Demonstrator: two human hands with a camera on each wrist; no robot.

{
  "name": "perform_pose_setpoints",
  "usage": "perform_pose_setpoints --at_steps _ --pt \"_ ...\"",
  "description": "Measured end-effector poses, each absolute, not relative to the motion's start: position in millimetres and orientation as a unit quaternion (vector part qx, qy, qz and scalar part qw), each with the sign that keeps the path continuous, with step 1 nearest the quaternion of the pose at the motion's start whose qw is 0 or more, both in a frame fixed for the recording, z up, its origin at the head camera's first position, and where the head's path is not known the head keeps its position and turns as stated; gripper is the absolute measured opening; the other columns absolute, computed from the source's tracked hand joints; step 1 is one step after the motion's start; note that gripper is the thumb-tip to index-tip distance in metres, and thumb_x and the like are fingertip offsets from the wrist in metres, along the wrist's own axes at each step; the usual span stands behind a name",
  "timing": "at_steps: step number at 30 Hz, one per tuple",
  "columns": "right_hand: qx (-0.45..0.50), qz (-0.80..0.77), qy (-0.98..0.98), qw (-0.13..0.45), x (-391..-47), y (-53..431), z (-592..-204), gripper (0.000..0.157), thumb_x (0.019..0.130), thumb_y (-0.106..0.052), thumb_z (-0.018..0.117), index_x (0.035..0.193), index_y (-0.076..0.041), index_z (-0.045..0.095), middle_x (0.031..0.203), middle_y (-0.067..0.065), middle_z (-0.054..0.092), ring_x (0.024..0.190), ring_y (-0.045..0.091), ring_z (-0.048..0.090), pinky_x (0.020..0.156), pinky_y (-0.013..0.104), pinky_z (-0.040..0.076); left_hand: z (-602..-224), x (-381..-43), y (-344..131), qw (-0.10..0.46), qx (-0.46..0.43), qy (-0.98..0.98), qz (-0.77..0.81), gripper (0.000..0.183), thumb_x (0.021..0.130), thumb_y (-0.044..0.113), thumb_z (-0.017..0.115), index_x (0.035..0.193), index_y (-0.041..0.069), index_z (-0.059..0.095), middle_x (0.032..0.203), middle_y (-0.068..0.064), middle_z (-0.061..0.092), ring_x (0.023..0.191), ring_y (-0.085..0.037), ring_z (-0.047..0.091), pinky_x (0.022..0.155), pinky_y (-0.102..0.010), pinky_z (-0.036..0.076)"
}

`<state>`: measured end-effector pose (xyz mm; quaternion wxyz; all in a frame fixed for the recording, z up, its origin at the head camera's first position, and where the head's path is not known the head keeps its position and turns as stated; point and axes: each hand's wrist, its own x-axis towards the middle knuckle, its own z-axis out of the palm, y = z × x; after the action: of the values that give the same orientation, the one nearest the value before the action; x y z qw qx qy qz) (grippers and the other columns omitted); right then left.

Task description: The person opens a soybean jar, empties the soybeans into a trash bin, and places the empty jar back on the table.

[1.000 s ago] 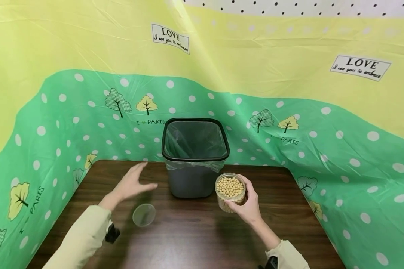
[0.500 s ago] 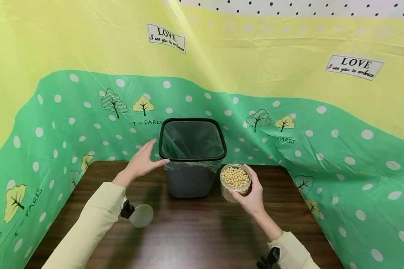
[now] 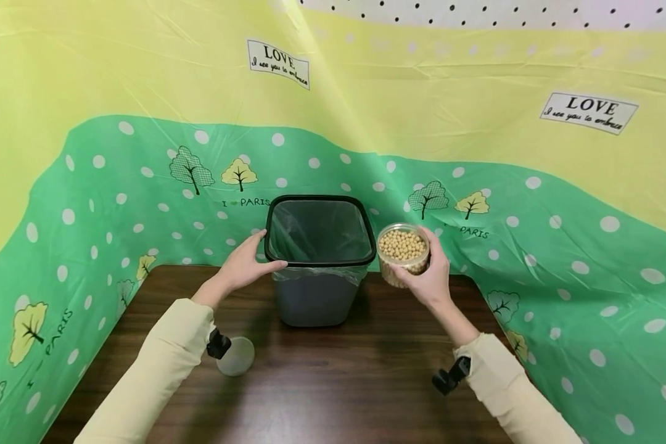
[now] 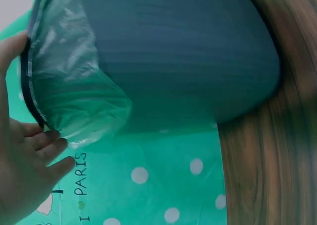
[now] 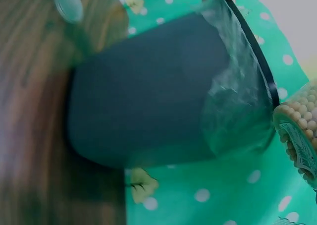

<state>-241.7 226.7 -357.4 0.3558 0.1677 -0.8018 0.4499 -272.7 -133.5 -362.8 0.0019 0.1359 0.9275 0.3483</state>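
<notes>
The left hand [image 3: 243,266] is gripping the bin's near-left corner, its thumb pressing on the front of the black rim [image 3: 327,265] and its fingers meeting the left side. The right hand [image 3: 433,274] is holding the jar [image 3: 387,271], fingers and thumb curling around its wall. The jar is hanging above the table, just right of the rim and near its height; whether the two are touching cannot be determined. Beans [image 3: 404,245] are filling it nearly to the mouth. The bin [image 3: 315,302] is standing upright, a clear liner [image 3: 355,272] folding over its edge. A round lid [image 3: 241,357] is lying left of the bin on the brown table [image 3: 333,388]. A printed cloth [image 3: 533,228] is hanging behind.
</notes>
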Motion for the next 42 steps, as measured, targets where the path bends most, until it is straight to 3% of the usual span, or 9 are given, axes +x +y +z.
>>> perform_pose_setpoints --at_steps 3,7,21,31,42 --pt "0.174 0.421 -0.813 0.362 -259.1 229.3 -345.7 0.084 0.055 -0.018 0.080 0.131 -0.006 0.045 0.121 0.017 0.052 0.106 0.031 0.049 0.087 0.048 0.039 -359.4 -272.7 -131.9 0.016 0.130 0.918 0.373 0.093 0.079 0.050 0.062 0.145 0.006 0.015 0.148 -0.016 0.020 0.134 -0.034 0.020 0.103 -0.053 0.025" --pt "0.187 0.397 -0.824 0.358 -278.3 228.8 -332.6 0.086 0.056 -0.022 0.080 0.131 -0.004 0.043 0.122 0.019 0.050 0.108 0.034 0.049 0.086 0.052 0.040 -356.6 -272.5 -130.7 0.028 0.126 0.913 0.387 0.094 0.078 0.050 0.064 0.145 0.006 0.015 0.148 -0.015 0.019 0.134 -0.033 0.020 0.103 -0.053 0.025" --pt "0.223 0.299 -0.877 0.302 -313.7 222.6 -320.7 0.089 0.059 -0.032 0.081 0.133 -0.007 0.038 0.121 0.017 0.048 0.103 0.034 0.051 0.079 0.052 0.045 -357.7 -272.7 -128.8 0.033 0.122 0.906 0.405 0.093 0.078 0.047 0.066 0.145 0.006 0.016 0.148 -0.015 0.020 0.134 -0.033 0.021 0.103 -0.053 0.026" --pt "0.357 0.210 -0.855 0.312 -326.9 220.2 -315.5 0.094 0.055 -0.030 0.079 0.135 -0.007 0.036 0.123 0.017 0.048 0.107 0.033 0.049 0.084 0.052 0.044 -357.7 -272.9 -129.9 0.037 0.117 0.901 0.416 0.095 0.077 0.048 0.066 0.145 0.007 0.016 0.148 -0.016 0.020 0.134 -0.033 0.020 0.103 -0.053 0.026" --pt "0.410 0.124 -0.843 0.326 -333.3 216.7 -310.1 0.092 0.054 -0.032 0.079 0.129 0.002 0.039 0.124 0.024 0.048 0.114 0.036 0.045 0.091 0.052 0.041 -357.0 -271.4 -131.8 0.036 0.113 0.902 0.416 0.095 0.076 0.047 0.068 0.145 0.007 0.016 0.148 -0.015 0.021 0.134 -0.033 0.021 0.102 -0.053 0.027"
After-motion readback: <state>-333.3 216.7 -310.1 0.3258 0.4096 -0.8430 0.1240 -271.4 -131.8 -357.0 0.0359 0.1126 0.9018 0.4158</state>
